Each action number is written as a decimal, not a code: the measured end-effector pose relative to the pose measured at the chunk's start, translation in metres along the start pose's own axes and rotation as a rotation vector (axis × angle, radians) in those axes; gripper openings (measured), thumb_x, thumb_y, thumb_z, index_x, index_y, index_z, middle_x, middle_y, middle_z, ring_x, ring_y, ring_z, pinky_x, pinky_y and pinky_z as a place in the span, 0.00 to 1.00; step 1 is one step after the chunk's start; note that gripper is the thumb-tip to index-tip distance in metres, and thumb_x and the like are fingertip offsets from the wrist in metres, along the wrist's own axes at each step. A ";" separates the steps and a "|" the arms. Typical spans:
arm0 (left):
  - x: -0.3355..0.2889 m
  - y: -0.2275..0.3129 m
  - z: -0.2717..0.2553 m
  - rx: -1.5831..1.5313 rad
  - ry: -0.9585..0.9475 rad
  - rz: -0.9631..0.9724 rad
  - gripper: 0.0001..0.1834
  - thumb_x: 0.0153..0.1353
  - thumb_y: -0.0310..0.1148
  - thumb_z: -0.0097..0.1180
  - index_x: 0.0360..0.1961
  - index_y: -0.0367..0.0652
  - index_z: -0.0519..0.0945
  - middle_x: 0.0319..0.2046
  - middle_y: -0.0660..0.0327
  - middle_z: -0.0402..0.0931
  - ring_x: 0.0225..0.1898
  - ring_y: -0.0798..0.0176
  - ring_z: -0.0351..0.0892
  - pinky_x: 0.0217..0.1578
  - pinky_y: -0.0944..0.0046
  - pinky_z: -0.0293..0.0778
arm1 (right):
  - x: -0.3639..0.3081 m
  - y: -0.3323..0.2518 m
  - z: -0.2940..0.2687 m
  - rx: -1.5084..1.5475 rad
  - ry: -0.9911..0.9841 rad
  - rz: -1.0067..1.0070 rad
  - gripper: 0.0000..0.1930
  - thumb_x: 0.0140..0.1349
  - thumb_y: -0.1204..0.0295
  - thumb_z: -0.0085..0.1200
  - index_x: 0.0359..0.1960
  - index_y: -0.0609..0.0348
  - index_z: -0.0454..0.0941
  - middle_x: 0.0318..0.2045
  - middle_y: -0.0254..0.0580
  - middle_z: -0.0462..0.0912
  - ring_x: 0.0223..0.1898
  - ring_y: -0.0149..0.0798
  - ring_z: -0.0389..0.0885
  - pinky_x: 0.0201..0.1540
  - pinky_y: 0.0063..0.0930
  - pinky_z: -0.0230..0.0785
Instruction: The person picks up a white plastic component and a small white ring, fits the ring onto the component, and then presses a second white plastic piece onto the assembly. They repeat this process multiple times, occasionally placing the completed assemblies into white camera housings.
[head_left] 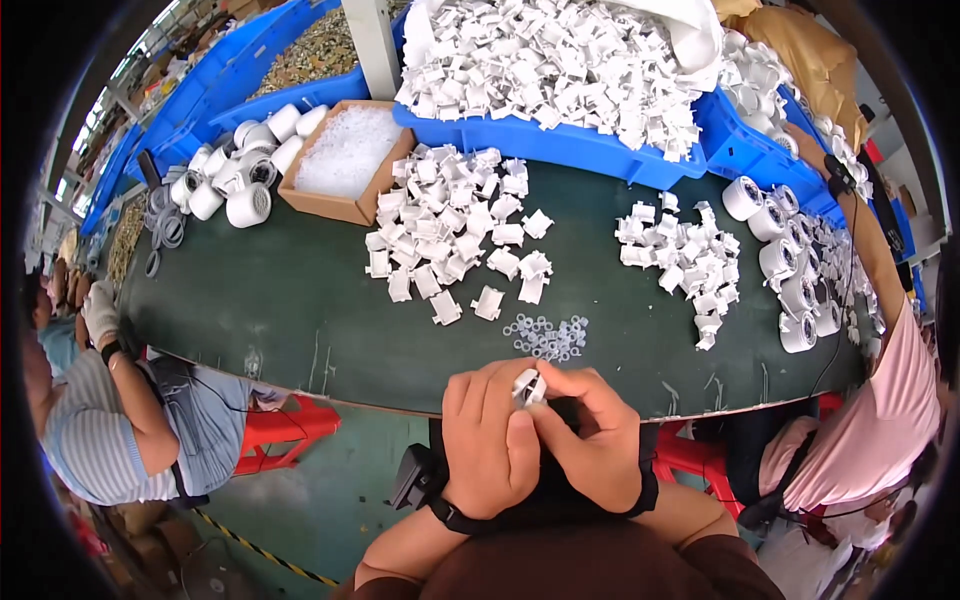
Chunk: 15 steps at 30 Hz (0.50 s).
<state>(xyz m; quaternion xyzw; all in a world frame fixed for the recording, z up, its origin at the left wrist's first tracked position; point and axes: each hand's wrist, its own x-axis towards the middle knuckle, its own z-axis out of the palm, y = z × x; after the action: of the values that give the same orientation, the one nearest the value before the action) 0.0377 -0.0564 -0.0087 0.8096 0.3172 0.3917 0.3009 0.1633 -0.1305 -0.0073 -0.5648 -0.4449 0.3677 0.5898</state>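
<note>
Both my hands meet just in front of the table's near edge, around one small white plastic part [528,388]. My left hand [490,435] wraps its fingers about the part. From the other side, my right hand [595,435] pinches at it with thumb and forefinger; whether a smaller piece sits between those fingertips is hidden. Just beyond my fingers lies a small cluster of translucent rings [548,338]. Farther off spreads a loose heap of white plastic parts [440,215] of a similar look.
A cardboard box [330,205] of clear small pieces stands behind, beside white cylinders [248,205] and grey rings [168,230]. A blue bin [560,150] heaped with white parts is at the back. More white parts [690,255] lie right. Co-workers sit left [130,410] and right [850,420].
</note>
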 end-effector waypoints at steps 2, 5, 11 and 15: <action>0.000 0.000 0.000 0.011 0.019 -0.015 0.20 0.68 0.36 0.43 0.52 0.35 0.78 0.47 0.50 0.79 0.42 0.45 0.74 0.47 0.50 0.68 | 0.001 0.001 0.000 -0.005 0.006 -0.011 0.22 0.66 0.87 0.56 0.62 0.62 0.75 0.49 0.38 0.79 0.53 0.30 0.79 0.58 0.26 0.71; -0.003 0.000 0.000 0.031 0.031 -0.015 0.20 0.68 0.37 0.43 0.52 0.37 0.78 0.47 0.51 0.79 0.42 0.46 0.74 0.46 0.51 0.68 | -0.002 0.003 0.001 0.029 -0.007 0.013 0.23 0.65 0.87 0.57 0.62 0.62 0.75 0.49 0.38 0.80 0.53 0.30 0.79 0.58 0.26 0.71; -0.005 0.001 0.003 0.043 0.023 0.000 0.19 0.68 0.38 0.44 0.52 0.38 0.79 0.46 0.52 0.80 0.41 0.47 0.73 0.46 0.51 0.68 | -0.006 -0.001 -0.001 0.023 -0.008 0.039 0.23 0.65 0.87 0.59 0.62 0.60 0.76 0.48 0.38 0.80 0.51 0.30 0.79 0.57 0.26 0.72; -0.005 0.001 0.005 0.048 0.030 0.003 0.20 0.68 0.39 0.44 0.52 0.37 0.79 0.47 0.52 0.80 0.41 0.47 0.74 0.46 0.51 0.68 | -0.007 -0.001 0.004 -0.076 0.050 -0.057 0.23 0.64 0.86 0.60 0.61 0.60 0.76 0.44 0.38 0.80 0.46 0.29 0.80 0.54 0.25 0.73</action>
<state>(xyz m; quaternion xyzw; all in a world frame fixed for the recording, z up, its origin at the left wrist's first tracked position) 0.0400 -0.0619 -0.0132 0.8111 0.3299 0.3964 0.2760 0.1574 -0.1361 -0.0076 -0.5830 -0.4594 0.3195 0.5891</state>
